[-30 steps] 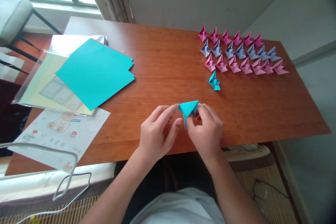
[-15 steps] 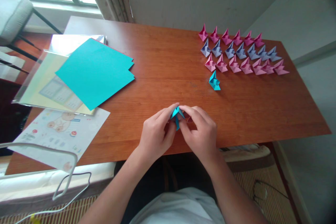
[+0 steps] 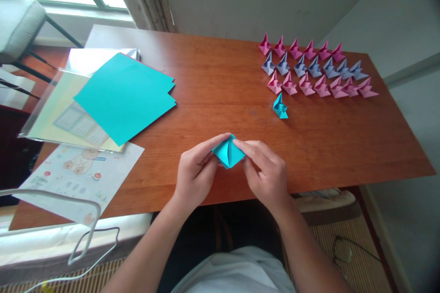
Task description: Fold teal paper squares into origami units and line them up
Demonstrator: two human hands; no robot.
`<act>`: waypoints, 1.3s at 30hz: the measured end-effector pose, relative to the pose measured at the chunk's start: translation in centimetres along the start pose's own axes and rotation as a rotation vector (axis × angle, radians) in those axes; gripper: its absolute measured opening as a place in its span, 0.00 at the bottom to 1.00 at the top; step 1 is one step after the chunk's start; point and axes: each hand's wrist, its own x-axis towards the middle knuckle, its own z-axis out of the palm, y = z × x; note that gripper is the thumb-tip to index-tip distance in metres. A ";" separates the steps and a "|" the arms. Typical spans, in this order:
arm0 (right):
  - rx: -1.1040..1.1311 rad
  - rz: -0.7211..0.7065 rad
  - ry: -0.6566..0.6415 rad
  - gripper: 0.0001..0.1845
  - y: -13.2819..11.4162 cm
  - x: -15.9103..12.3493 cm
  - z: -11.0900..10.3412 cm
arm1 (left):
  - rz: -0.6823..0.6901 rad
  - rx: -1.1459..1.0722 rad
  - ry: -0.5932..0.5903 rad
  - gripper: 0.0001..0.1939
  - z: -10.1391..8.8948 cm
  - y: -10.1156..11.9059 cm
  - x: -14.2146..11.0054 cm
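Both hands hold a small teal folded paper piece (image 3: 228, 152) just above the near edge of the wooden table (image 3: 220, 87). My left hand (image 3: 195, 175) pinches its left side and my right hand (image 3: 266, 174) pinches its right side. The piece is spread into a diamond shape with a crease down its middle. One finished teal folded figure (image 3: 280, 107) stands alone beyond my hands. Behind it, rows of pink folded figures (image 3: 321, 87) and blue folded figures (image 3: 309, 67) stand on the far right of the table.
A stack of teal paper sheets (image 3: 125, 96) lies at the left on a clear plastic sleeve (image 3: 58, 110). A printed instruction sheet (image 3: 79, 174) overhangs the near left edge. A chair (image 3: 19, 27) and window are at the far left.
The teal piece went from a pointed triangle to a tightly pinched fold and now is spread out into a diamond. Both hands stayed close together near the table's front edge.
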 end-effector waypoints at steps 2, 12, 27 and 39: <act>0.051 0.015 0.001 0.25 -0.1 0.0 0.0 | -0.029 -0.071 -0.009 0.20 0.0 0.1 0.1; 0.000 -0.035 0.091 0.25 0.2 0.2 -0.3 | -0.008 -0.056 -0.131 0.24 -0.1 0.1 -0.1; 0.124 0.055 0.047 0.26 -0.2 -0.2 -0.1 | -0.143 -0.257 -0.065 0.24 0.5 -0.1 0.2; 0.564 0.466 -0.052 0.05 0.8 0.7 0.3 | -0.069 -0.050 -0.133 0.25 0.6 -0.2 0.1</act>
